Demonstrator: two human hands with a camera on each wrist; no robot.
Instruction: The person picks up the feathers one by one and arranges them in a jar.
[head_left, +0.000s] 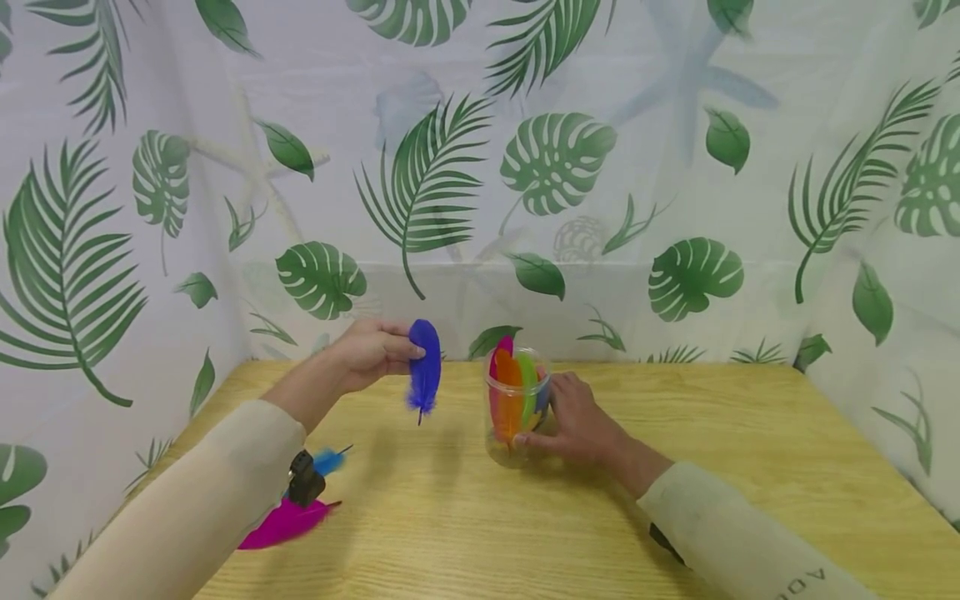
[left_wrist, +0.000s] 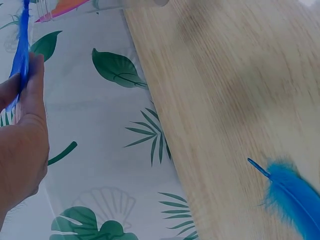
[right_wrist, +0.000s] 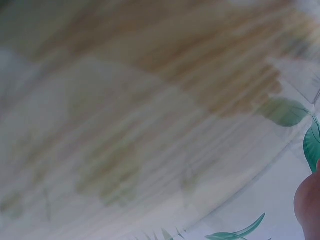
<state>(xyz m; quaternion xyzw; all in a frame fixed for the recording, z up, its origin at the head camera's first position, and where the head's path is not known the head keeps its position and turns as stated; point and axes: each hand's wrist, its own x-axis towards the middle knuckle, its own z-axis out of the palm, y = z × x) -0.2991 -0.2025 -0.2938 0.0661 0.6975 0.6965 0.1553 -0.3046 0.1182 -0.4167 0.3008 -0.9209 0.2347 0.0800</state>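
My left hand (head_left: pixel 375 352) pinches a dark blue feather (head_left: pixel 425 367) between thumb and fingers, quill end down, above the table and left of the cup. In the left wrist view the same blue feather (left_wrist: pixel 21 55) stands edge-on between thumb and fingers of the left hand (left_wrist: pixel 25 145). A clear plastic cup (head_left: pixel 497 446) holds several upright feathers, among them an orange feather (head_left: pixel 508 392) and a green feather (head_left: pixel 527 379). My right hand (head_left: pixel 577 425) grips this cup from its right side. Only a blurred bit of the right hand (right_wrist: pixel 309 205) shows in the right wrist view.
On the wooden table (head_left: pixel 465 533), at the left, lie a magenta feather (head_left: pixel 288 523) and a light blue feather (head_left: pixel 327 461), partly behind the left sleeve. A leaf-print cloth (head_left: pixel 450 308) hangs behind the table and along its sides.
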